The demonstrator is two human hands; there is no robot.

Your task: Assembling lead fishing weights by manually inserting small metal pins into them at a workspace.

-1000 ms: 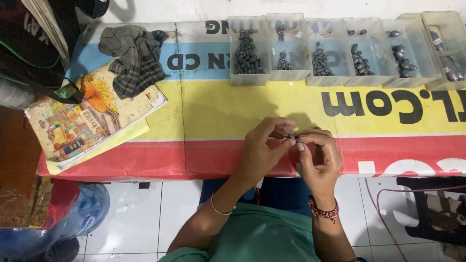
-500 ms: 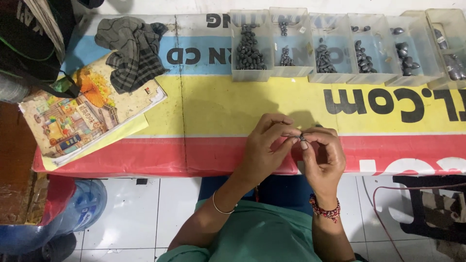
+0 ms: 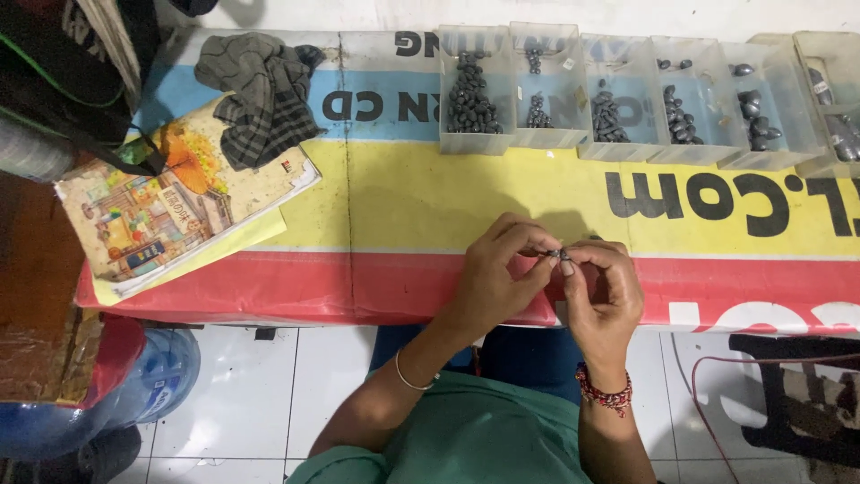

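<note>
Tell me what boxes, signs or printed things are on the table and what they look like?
Banner: covers the tabletop; blue, yellow and red stripes with big dark letters.
Picture book: left side, tilted; colourful illustrated cover, a grey checked cloth on its top corner.
Clear plastic boxes: a row along the far edge, holding small dark pieces.

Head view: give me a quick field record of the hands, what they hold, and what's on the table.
left hand: fingertips pinch a small dark piece
right hand: fingertips meet the same piece
table: covered by yellow, blue and red banner
clear bins: row at far edge, holding dark beads
checked cloth: crumpled, far left
picture book: left, under the cloth's edge
</note>
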